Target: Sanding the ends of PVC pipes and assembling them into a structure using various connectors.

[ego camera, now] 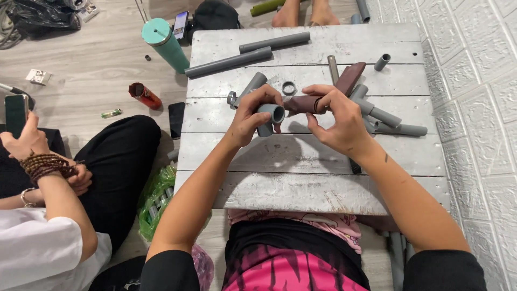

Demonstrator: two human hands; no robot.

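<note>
1. While only the head view is on hand, notes run from it alone: the left hand (250, 116) is closed round a grey plastic pipe elbow fitting (271, 116), held just above the whitewashed plank table (301, 178), open socket facing right.
2. The right hand (339, 121) grips a dark brown rolled abrasive sheet (304, 104), thumb and fingers pinched on it, its tip close to the elbow's mouth; whether it touches the rim I cannot tell.
3. Step in hand, as I judge it: working the fitting's socket with the brown roll. Next move would call for a steady elbow and the roll lined up square with the opening.
4. Around the hands: long grey plastic pipes (229, 62) at the far edge, short grey pipe offcuts (396, 128) to the right, a small grey ring (289, 87) behind.
5. Off the table: a teal cylindrical tumbler (166, 44) on the floor; another person's hand holding a phone (16, 110) at left.
</note>
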